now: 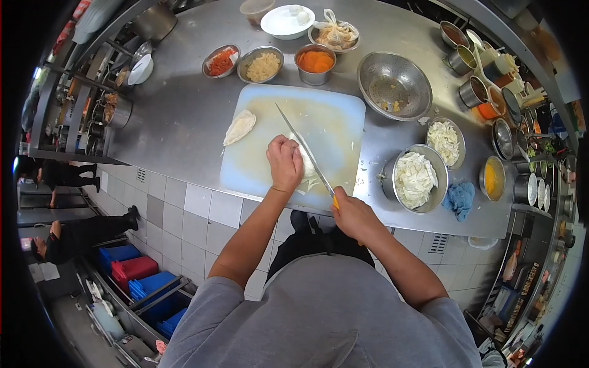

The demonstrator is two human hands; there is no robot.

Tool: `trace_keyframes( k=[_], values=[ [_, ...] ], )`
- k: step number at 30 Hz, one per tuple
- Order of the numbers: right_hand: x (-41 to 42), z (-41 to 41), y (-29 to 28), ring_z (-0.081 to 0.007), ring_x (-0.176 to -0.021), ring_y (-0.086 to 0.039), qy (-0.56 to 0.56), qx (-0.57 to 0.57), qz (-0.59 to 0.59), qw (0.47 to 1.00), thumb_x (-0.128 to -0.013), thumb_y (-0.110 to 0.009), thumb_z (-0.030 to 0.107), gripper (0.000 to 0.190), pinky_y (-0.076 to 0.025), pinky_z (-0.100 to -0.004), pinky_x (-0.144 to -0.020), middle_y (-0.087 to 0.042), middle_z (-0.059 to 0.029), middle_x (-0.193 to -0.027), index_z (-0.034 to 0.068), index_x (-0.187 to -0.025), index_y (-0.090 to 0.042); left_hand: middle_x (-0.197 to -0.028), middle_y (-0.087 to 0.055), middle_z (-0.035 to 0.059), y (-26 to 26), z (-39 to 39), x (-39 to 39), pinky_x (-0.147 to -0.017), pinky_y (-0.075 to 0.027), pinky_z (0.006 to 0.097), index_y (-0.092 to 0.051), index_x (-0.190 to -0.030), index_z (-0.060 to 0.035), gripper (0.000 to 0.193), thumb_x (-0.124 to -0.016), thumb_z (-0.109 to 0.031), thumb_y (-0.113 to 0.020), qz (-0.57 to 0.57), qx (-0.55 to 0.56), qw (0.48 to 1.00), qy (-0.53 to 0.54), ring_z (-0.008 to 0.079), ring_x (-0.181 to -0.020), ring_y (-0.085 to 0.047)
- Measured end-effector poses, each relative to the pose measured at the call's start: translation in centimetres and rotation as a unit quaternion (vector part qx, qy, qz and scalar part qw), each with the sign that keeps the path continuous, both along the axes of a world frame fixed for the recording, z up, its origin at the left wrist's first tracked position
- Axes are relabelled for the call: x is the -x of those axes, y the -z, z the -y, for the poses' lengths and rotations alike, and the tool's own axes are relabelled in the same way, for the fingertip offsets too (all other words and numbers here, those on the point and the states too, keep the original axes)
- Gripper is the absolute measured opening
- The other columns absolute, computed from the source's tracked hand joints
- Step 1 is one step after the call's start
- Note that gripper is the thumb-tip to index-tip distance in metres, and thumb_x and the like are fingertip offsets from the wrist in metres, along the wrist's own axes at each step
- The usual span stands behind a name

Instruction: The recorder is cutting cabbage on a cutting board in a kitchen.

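Under the curled fingers of my left hand [284, 164] a white vegetable piece, seemingly cabbage [307, 166], is held down on the pale blue cutting board [244, 168]. My right hand [355, 215] grips the yellow handle of a long kitchen knife [300, 141]. Its blade slants up and to the left across the piece, close beside my left fingers, which hide part of the vegetable. Thin white shreds lie near the blade on the board. Toward the board's upper left rests a flat, pale oval piece of food [239, 128], touched by neither hand.
Right of the board stand a perforated metal bowl [391, 62], a bowl of shredded cabbage [444, 142], a metal pot [390, 177] heaped with cut cabbage and a blue cloth [459, 200]. Bowls with orange slices [315, 62] and other ingredients line the far side. Two people stand at left.
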State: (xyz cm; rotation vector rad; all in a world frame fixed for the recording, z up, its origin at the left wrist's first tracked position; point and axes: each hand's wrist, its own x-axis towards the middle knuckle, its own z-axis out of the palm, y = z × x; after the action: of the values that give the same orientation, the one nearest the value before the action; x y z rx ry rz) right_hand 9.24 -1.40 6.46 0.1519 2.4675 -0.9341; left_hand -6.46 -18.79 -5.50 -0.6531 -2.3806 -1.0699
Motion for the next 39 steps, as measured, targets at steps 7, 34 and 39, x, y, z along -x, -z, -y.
trace_keyframes(
  k=[7,34,39],
  values=[
    [0.6,0.7,1.1,-0.049,-0.097,-0.071,0.025,-0.004,-0.005,1.0,-0.103,-0.056,0.018,0.028,-0.055,-0.0582,-0.084,-0.073,-0.0273,-0.1,-0.001,-0.123,-0.047,-0.118,-0.056,0.0187,0.1,0.1,0.1,-0.098,-0.039,0.0519,-0.062,-0.114,-0.007,0.022,-0.091,-0.009,-0.063,-0.003,-0.004,1.0,-0.004,0.0382,-0.115,-0.054],
    [-7.9,-3.5,6.1,-0.0473,-0.091,-0.071,0.079,0.032,0.0,0.996,-0.101,-0.068,0.035,0.046,-0.054,-0.0504,-0.08,-0.073,-0.0277,-0.097,0.002,-0.128,-0.051,-0.132,-0.057,0.0157,-4.0,1.9,-0.6,-0.118,-0.03,0.0571,-0.063,-0.116,-0.0079,0.029,-0.098,-0.03,-0.069,-0.047,0.125,0.986,0.096,0.0401,-0.143,-0.044],
    [-8.0,-3.3,2.7,-0.0514,-0.098,-0.069,0.145,0.065,-0.026,0.987,-0.102,-0.065,0.033,0.045,-0.053,-0.0546,-0.084,-0.071,-0.0317,-0.099,0.0,-0.129,-0.05,-0.132,-0.058,0.0143,-5.0,1.6,1.6,-0.116,-0.034,0.0557,-0.064,-0.111,-0.0074,0.031,-0.096,-0.035,-0.07,-0.043,0.219,0.957,0.186,0.0379,-0.142,-0.047]
  ],
)
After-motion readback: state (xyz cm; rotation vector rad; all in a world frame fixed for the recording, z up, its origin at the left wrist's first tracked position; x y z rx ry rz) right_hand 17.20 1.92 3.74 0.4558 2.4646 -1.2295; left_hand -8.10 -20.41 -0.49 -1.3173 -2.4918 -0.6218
